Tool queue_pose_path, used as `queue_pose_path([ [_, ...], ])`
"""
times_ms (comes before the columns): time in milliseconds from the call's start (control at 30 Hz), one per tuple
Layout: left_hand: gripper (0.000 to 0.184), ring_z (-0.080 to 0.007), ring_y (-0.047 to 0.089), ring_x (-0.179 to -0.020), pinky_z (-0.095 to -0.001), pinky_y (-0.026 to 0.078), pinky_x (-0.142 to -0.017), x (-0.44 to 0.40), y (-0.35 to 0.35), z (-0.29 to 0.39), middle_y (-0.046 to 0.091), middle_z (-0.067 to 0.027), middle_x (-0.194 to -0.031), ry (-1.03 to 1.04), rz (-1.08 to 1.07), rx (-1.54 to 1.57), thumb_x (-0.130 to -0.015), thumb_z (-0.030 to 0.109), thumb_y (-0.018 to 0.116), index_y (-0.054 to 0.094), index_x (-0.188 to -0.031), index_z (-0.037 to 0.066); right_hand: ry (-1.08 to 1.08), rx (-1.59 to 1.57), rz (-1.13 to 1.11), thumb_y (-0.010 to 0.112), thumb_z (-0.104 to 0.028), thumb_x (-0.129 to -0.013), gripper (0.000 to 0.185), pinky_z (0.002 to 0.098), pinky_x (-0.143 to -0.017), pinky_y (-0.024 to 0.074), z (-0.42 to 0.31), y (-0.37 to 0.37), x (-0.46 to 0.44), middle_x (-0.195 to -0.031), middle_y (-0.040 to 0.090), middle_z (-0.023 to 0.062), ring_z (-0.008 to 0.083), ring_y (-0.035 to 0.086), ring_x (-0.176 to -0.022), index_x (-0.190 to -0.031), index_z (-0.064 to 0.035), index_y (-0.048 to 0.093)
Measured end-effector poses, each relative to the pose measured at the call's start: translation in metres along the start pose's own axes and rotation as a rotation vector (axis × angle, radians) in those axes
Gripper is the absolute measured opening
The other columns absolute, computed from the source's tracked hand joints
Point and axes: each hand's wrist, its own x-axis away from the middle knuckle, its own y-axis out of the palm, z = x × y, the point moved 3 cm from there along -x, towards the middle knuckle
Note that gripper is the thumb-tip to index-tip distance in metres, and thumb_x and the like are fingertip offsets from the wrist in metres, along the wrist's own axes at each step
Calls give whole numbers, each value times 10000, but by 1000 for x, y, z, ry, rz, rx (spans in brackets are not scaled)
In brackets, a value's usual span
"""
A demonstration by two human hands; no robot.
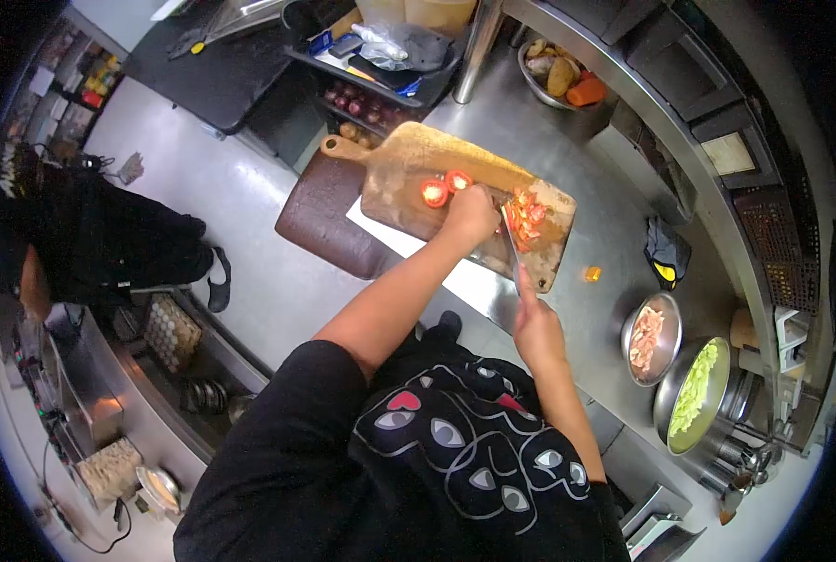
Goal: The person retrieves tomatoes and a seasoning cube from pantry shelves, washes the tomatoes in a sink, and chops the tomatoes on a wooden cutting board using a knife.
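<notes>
A wooden cutting board (404, 155) with a handle lies at an angle across the counter's edge. My right hand (538, 330) grips a knife (514, 248), its blade down on the board beside a pile of chopped tomato (526, 217). Just left of the blade, my left hand (474, 217) is closed with curled fingers over a piece of tomato, mostly hidden under it. Two cut tomato halves (434, 193) rest on the board by my left knuckles, cut faces up.
Right of the board stand a bowl of pale pink meat pieces (646, 342) and a bowl of chopped green vegetable (697, 398). A small orange piece (592, 273) lies on the steel counter (605, 220). A brown padded stool (320, 220) is below the board. Another person (109, 225) stands at left.
</notes>
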Motion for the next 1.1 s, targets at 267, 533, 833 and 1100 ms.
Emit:
queue_pose_path([
  [267, 130, -376, 625, -786, -421, 503, -710, 9, -13, 16, 634, -216, -818, 63, 4, -105, -716, 82, 603, 662, -811, 15, -51, -184, 71, 476, -82, -863, 558, 461, -662, 471, 3, 9, -29, -798, 594, 274, 425, 593, -730, -1382, -213, 320],
  [533, 455, -345, 600, -950, -385, 480, -814, 29, -9, 29, 589, -245, -1038, 57, 70, -34, -706, 169, 724, 559, -1087, -17, 82, -363, 72, 457, -112, -890, 512, 404, -725, 483, 15, -33, -5, -926, 599, 276, 408, 603, -859, -1376, -227, 342],
  [833, 556, -368, 507, -1032, -417, 439, -878, 6, 4, 36, 500, -226, -1044, 461, -118, -393, -651, 196, 776, 502, -1086, -15, 109, -324, 52, 465, -127, -885, 511, 433, -719, 479, 38, -38, 8, -872, 608, 264, 407, 608, -810, -1370, -232, 345],
  [1100, 550, -363, 554, -969, -408, 467, -843, 15, -2, 45, 523, -235, -1042, 114, -40, -357, -631, 237, 795, 534, -1021, -49, 4, -59, 45, 486, -165, -868, 519, 473, -660, 478, 39, -35, 0, -756, 604, 214, 381, 604, -698, -1361, -256, 349],
])
